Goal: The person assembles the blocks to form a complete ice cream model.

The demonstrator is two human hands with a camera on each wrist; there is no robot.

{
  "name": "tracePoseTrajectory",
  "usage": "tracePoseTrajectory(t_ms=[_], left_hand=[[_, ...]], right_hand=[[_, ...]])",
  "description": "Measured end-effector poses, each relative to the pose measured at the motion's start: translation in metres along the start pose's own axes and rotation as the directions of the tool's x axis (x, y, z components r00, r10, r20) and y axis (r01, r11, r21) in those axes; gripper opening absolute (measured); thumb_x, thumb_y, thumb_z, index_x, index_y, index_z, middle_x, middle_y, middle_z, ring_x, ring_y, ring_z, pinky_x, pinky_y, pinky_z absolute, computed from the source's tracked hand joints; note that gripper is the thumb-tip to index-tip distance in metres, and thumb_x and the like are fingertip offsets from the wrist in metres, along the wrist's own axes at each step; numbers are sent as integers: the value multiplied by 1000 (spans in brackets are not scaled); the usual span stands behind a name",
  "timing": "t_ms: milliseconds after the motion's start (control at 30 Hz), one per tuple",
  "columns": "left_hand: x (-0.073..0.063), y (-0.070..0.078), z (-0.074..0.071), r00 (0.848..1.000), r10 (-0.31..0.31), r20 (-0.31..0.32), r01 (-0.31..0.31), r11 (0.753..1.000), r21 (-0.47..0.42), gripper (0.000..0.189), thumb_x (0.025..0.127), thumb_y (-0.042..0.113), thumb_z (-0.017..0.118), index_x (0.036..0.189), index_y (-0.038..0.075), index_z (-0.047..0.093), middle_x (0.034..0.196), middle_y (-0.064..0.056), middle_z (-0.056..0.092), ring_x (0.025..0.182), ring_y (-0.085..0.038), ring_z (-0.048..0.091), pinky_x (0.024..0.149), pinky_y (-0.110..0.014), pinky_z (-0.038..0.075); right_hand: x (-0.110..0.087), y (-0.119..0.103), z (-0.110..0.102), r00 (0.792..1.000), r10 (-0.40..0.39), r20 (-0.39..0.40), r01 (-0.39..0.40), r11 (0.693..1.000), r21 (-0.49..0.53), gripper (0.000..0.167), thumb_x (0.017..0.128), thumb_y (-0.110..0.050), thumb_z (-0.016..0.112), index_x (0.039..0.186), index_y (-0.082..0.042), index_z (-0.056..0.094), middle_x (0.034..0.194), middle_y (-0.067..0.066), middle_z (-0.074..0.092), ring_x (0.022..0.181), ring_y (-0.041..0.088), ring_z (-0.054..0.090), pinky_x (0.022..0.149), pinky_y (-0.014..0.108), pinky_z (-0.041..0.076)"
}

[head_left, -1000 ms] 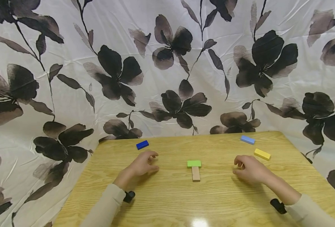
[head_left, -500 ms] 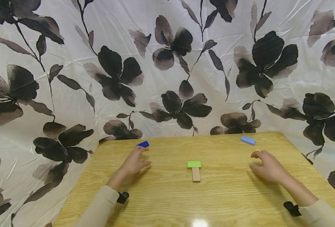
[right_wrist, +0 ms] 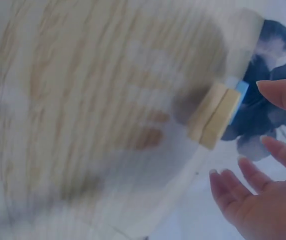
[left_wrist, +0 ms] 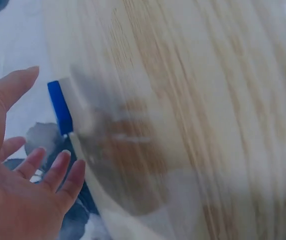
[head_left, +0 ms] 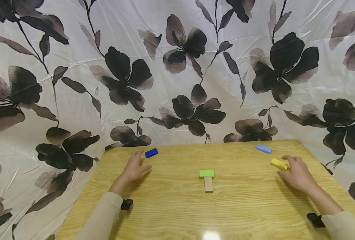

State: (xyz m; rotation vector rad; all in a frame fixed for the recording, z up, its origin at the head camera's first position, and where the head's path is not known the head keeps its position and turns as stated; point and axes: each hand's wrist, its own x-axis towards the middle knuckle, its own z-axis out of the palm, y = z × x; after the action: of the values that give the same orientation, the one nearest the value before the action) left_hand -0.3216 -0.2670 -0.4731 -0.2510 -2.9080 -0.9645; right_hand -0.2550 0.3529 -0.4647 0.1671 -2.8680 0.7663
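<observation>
I have the right hand point(head_left: 299, 172) at the right of the frame, its fingers loosely bent and parted from the thumb, grasping nothing. The yellow block point(head_left: 278, 163) lies on the table point(head_left: 171, 216), its right end in the gap between index finger and thumb; on my right wrist feed it sits just ahead of the fingertips, apart from them. The light blue block point(head_left: 263, 148) lies beyond it, higher in the frame.

My left hand point(head_left: 132, 169), left of centre, is likewise released, thumb spread from the fingers. The dark blue block point(head_left: 151, 153) lies just right of the index fingertip, near the table's far edge.

Right of centre I see the green block point(head_left: 206, 174) crosswise above the tan block point(head_left: 208, 185), forming a T.
</observation>
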Motion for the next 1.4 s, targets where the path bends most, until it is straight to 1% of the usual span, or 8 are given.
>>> tracePoseTrajectory(t_ms=[400, 633, 767, 933, 1000, 1133, 1267, 1400], left_hand=[[16, -4, 0, 995, -89, 47, 90, 995, -35, 84, 96, 21, 72, 154, -15, 23, 156, -39, 24, 144, -55, 26, 117, -64, 26], [26, -9, 5, 994, -99, 41, 100, 995, -20, 77, 96, 21, 71, 147, -21, 32, 140, -41, 45, 131, -54, 45, 109, -62, 39], [32, -13, 9, 996, -91, 19, 91, 996, -21, 70, 94, 20, 73, 142, -20, 40, 133, -39, 52, 124, -52, 51, 105, -60, 43], [35, -13, 12, 996, -86, -15, 85, 995, -50, 69, 92, 16, 73, 140, -21, 42, 131, -40, 51, 122, -51, 53, 106, -60, 42], [35, -12, 12, 996, -84, -25, 83, 995, -57, 64, 92, 14, 73, 136, -22, 45, 125, -39, 52, 115, -49, 53, 105, -58, 42], [35, -8, 12, 995, -90, -42, 88, 994, -58, 58, 92, 11, 72, 133, -22, 48, 116, -34, 51, 103, -41, 50, 99, -56, 43], [35, -7, 13, 995, -94, -45, 92, 995, -51, 45, 93, 8, 71, 122, -20, 53, 107, -30, 51, 96, -37, 48, 91, -51, 42], [36, -8, 13, 994, -103, -41, 101, 993, -53, 46, 94, 7, 70, 126, -21, 53, 110, -32, 52, 98, -38, 48, 95, -53, 43]], right_hand=[[9, 26, -2, 994, 105, 36, -106, 994, 20, 78, 91, -14, 68, 142, 27, 25, 129, 53, 29, 112, 67, 38, 91, 74, 38], [15, 30, 0, 986, 143, 86, -147, 988, 43, 80, 92, -15, 68, 141, 29, 22, 126, 54, 31, 114, 66, 38, 95, 73, 38], [19, 33, -1, 990, 118, 79, -119, 993, 18, 78, 90, -14, 69, 136, 31, 27, 120, 55, 39, 110, 66, 44, 92, 71, 42], [21, 38, -4, 994, 90, 61, -89, 996, -21, 70, 87, -12, 70, 130, 31, 37, 116, 52, 49, 106, 66, 50, 89, 69, 45], [22, 39, -5, 994, 86, 62, -85, 996, -26, 67, 86, -12, 71, 128, 30, 40, 114, 51, 51, 105, 65, 51, 89, 69, 45], [23, 40, -5, 995, 87, 55, -86, 996, -14, 62, 85, -11, 73, 125, 29, 45, 113, 48, 54, 102, 61, 54, 87, 66, 47], [24, 39, -4, 995, 89, 50, -89, 996, 7, 56, 85, -8, 73, 120, 28, 51, 111, 45, 58, 99, 58, 58, 84, 62, 50], [25, 39, -5, 995, 92, 49, -93, 995, 20, 51, 85, -8, 72, 118, 28, 53, 110, 44, 60, 100, 57, 59, 84, 62, 50]])
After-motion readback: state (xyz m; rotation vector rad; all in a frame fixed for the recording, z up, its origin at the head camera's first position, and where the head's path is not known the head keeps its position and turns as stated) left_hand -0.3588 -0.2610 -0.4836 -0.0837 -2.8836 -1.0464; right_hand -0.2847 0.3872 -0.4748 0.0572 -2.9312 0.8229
